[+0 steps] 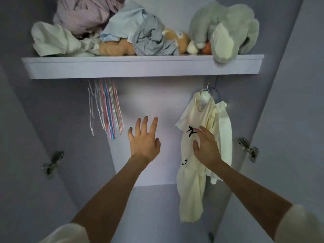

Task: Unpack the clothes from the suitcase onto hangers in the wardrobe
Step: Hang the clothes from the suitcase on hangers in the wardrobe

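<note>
Inside the lilac wardrobe, a cream T-shirt with black marks hangs on a hanger at the right, and a second pale garment hangs just behind it. A bunch of bare pink, blue and white hangers hangs at the left under the shelf. My left hand is raised in the middle, fingers spread, holding nothing, right of the bare hangers. My right hand is open in front of the cream T-shirt, fingers relaxed, at or just off the cloth. The suitcase is out of view.
The shelf above carries crumpled clothes, a grey plush elephant that overhangs its front edge, and an orange plush toy. Door hinges sit on both side walls. The wardrobe floor lies below.
</note>
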The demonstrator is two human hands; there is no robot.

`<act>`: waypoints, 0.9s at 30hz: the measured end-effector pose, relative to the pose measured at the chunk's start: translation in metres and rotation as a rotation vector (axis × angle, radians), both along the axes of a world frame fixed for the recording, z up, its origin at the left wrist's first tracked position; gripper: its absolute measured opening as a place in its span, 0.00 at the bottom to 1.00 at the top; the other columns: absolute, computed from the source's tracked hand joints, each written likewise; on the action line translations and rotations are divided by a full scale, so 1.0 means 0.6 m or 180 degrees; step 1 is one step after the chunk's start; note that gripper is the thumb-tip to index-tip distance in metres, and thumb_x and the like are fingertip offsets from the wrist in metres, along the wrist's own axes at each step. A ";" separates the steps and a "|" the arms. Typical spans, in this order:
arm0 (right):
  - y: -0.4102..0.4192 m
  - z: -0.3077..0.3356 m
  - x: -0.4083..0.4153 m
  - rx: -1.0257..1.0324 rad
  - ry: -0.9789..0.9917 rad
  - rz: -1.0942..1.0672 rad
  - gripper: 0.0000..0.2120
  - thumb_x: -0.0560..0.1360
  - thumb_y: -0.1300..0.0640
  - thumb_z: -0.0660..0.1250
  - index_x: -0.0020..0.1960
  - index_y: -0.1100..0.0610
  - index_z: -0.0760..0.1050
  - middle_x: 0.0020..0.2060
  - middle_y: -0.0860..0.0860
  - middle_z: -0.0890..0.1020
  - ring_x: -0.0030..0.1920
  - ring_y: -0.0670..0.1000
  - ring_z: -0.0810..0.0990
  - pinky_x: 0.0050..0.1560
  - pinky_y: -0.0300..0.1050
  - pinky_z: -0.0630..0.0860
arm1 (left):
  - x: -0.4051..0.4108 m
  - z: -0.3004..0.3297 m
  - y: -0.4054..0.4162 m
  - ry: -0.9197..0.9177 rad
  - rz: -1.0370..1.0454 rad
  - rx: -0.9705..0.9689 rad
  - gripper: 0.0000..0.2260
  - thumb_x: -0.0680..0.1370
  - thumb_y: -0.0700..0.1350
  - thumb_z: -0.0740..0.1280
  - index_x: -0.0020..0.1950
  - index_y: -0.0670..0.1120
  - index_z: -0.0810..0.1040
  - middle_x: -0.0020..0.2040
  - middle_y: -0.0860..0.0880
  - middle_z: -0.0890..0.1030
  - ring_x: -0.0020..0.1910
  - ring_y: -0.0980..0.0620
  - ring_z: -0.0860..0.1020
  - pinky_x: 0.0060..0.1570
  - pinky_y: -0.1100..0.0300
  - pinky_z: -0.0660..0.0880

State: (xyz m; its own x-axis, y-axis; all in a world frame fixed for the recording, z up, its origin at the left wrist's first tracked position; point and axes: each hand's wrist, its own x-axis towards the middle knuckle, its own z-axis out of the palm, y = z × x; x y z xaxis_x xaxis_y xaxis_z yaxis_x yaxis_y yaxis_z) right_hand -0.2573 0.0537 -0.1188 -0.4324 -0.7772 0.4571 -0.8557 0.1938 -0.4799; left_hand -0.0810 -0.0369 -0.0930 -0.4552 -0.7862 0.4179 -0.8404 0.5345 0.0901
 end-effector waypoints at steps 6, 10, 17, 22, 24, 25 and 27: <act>0.073 -0.102 0.093 -0.0077 -0.0448 0.0686 0.20 0.76 0.65 0.61 0.68 0.61 0.68 0.65 0.57 0.72 0.66 0.57 0.71 0.64 0.41 0.63 | 0.105 -0.127 0.111 0.0032 0.0385 0.0821 0.28 0.80 0.54 0.54 0.76 0.54 0.43 0.78 0.51 0.47 0.76 0.47 0.46 0.73 0.45 0.47; 0.112 -0.173 0.153 0.0202 -0.0562 0.1059 0.19 0.75 0.66 0.62 0.66 0.62 0.69 0.63 0.58 0.75 0.63 0.59 0.73 0.64 0.46 0.67 | 0.170 -0.199 0.185 0.0124 0.0620 0.1038 0.27 0.80 0.52 0.55 0.77 0.52 0.47 0.77 0.50 0.50 0.76 0.47 0.48 0.73 0.45 0.48; 0.218 -0.307 0.308 0.1405 -0.0755 0.1801 0.20 0.77 0.62 0.59 0.69 0.59 0.67 0.66 0.56 0.71 0.67 0.56 0.69 0.67 0.52 0.65 | 0.312 -0.336 0.360 0.0231 0.1296 0.1691 0.26 0.79 0.49 0.57 0.76 0.50 0.52 0.76 0.48 0.54 0.75 0.47 0.51 0.73 0.47 0.50; 0.273 -0.385 0.430 0.2267 -0.0768 0.2227 0.17 0.78 0.63 0.57 0.65 0.61 0.69 0.59 0.58 0.78 0.61 0.57 0.76 0.61 0.49 0.71 | 0.446 -0.430 0.463 0.0404 0.1885 0.2089 0.24 0.79 0.48 0.59 0.74 0.49 0.58 0.75 0.49 0.58 0.74 0.48 0.55 0.71 0.49 0.52; 0.286 -0.412 0.490 0.2540 -0.0696 0.2464 0.16 0.78 0.62 0.56 0.65 0.61 0.70 0.55 0.58 0.80 0.57 0.58 0.78 0.57 0.48 0.73 | 0.509 -0.462 0.494 0.0498 0.2122 0.2272 0.23 0.78 0.47 0.59 0.73 0.49 0.60 0.74 0.48 0.60 0.73 0.48 0.57 0.70 0.50 0.54; 0.290 -0.426 0.524 0.2668 -0.0662 0.2606 0.16 0.78 0.62 0.56 0.65 0.61 0.70 0.55 0.58 0.81 0.57 0.58 0.78 0.56 0.47 0.72 | 0.545 -0.478 0.510 0.0566 0.2257 0.2398 0.23 0.78 0.47 0.59 0.73 0.49 0.61 0.74 0.48 0.60 0.73 0.48 0.58 0.69 0.51 0.55; 0.291 -0.443 0.599 0.2878 -0.0591 0.2874 0.16 0.79 0.61 0.56 0.65 0.59 0.69 0.55 0.58 0.80 0.57 0.57 0.78 0.56 0.45 0.72 | 0.618 -0.505 0.532 0.0643 0.2464 0.2600 0.22 0.78 0.47 0.59 0.72 0.48 0.62 0.73 0.48 0.61 0.72 0.47 0.59 0.69 0.50 0.57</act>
